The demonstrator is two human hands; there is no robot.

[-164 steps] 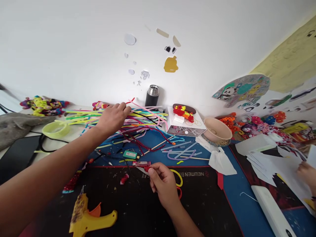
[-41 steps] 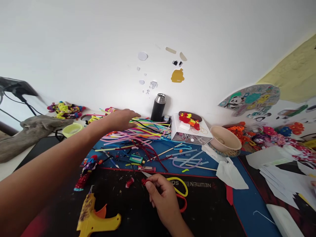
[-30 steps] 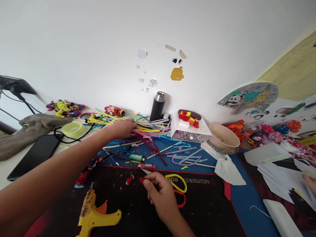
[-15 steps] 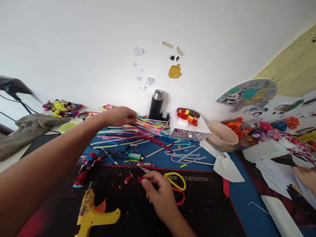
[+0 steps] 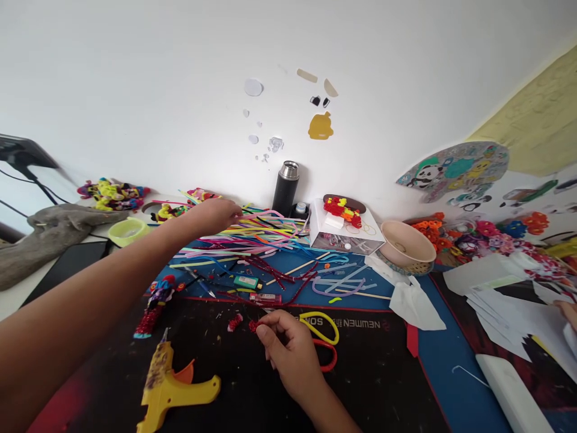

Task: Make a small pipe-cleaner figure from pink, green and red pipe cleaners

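Note:
My left hand (image 5: 220,215) reaches over a spread of coloured pipe cleaners (image 5: 265,237) at the back of the table. Its fingers are curled together and their tips are hidden, so what they grip cannot be made out. At the front of the black mat, my right hand (image 5: 291,346) pinches a small dark-red tinsel piece (image 5: 253,325). A similar red piece (image 5: 235,323) lies just left of it. Partly under the right hand are scissors with one yellow handle (image 5: 332,328) and one red. Dark-red tinsel pipe cleaners (image 5: 300,291) lie loose behind that hand.
A yellow glue gun (image 5: 180,391) lies at the front left, near a small pipe-cleaner figure (image 5: 153,307). Behind stand a black flask (image 5: 285,192), a white box (image 5: 322,225) and a pink bowl (image 5: 408,243). Another person's hand (image 5: 567,316) is among papers at the far right.
My left hand has drawn back slightly to the left over the pipe cleaners. Dark-red strands have shifted toward the front, near the lighter. My right hand has stayed almost still.

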